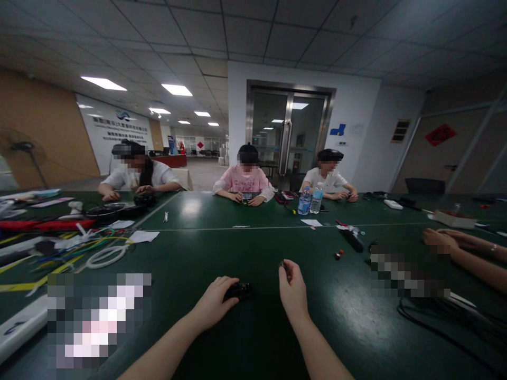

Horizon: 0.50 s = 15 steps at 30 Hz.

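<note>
My left hand point(217, 300) rests on the table with its fingers closed around one end of a small black object point(242, 290); its exact kind is unclear. To the right, my right hand point(292, 290) is raised a little, thumb and fingers pinched on a tiny dark piece point(282, 265) too small to name. The two hands are apart, with green table surface between them. Farther off to the right, a small red and black part point(338, 255) lies on the table.
Cables point(106, 257) and papers point(143, 236) crowd the left side. Two water bottles point(304, 201) stand at the far side, near three seated people. Another person's hands point(439, 240) rest at the right, near black cables point(435, 327) and a box point(455, 219).
</note>
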Each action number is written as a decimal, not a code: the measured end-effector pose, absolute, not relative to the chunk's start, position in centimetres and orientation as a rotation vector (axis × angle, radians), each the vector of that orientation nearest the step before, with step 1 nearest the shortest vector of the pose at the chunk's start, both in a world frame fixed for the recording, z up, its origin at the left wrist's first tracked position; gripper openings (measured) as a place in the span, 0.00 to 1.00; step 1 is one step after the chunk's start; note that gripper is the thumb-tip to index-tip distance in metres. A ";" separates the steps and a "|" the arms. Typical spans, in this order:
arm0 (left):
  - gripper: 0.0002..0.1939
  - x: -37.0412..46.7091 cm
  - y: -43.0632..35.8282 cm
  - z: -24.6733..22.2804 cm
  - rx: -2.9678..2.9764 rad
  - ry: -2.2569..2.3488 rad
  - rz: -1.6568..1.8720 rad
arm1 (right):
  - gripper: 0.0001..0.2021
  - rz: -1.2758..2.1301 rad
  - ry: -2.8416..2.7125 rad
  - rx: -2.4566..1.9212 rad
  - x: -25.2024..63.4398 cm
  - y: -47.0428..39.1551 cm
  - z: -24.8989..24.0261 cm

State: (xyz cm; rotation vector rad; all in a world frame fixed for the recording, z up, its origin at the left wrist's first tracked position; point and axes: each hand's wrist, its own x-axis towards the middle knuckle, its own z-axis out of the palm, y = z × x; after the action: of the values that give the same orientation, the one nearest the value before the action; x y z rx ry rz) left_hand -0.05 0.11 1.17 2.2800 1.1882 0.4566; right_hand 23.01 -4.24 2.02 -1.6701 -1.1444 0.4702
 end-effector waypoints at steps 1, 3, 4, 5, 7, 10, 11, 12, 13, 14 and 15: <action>0.24 0.0 0.2 1.1 2.284 1.180 0.463 | 0.21 0.464 -1.128 -1.673 23.2 -4.3 2.1; 0.23 0.0 0.2 1.2 2.289 1.178 0.482 | 0.22 0.458 -1.107 -1.680 23.5 -4.4 2.3; 0.23 0.0 0.2 1.2 2.293 1.178 0.486 | 0.23 0.454 -1.102 -1.678 23.5 -4.4 2.4; 0.23 0.1 0.2 1.2 2.296 1.179 0.489 | 0.23 0.444 -1.100 -1.674 23.5 -4.5 2.6; 0.23 0.2 0.2 1.4 2.296 1.187 0.477 | 0.22 0.398 -1.082 -1.649 23.3 -4.6 2.9; 0.24 0.3 0.1 1.5 2.290 1.213 0.452 | 0.22 0.304 -1.053 -1.570 22.8 -4.7 3.0; 0.24 0.3 0.0 1.6 2.285 1.222 0.445 | 0.22 0.283 -1.057 -1.548 22.6 -4.7 3.0; 0.24 0.3 0.0 1.6 2.278 1.228 0.440 | 0.22 0.269 -1.070 -1.534 22.5 -4.6 2.9; 0.24 0.3 -0.1 1.7 2.271 1.229 0.438 | 0.22 0.263 -1.097 -1.526 22.3 -4.6 2.8; 0.24 0.3 -0.1 1.7 2.267 1.226 0.438 | 0.21 0.262 -1.132 -1.524 22.2 -4.6 2.7; 0.24 0.3 -0.2 1.8 2.267 1.219 0.442 | 0.20 0.267 -1.174 -1.529 22.1 -4.6 2.5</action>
State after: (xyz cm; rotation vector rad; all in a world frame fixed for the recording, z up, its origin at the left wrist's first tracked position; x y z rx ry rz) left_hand 0.34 -0.17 1.76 2.2667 1.2194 0.4419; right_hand 22.08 -4.59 2.49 -1.5289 -1.1739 0.2668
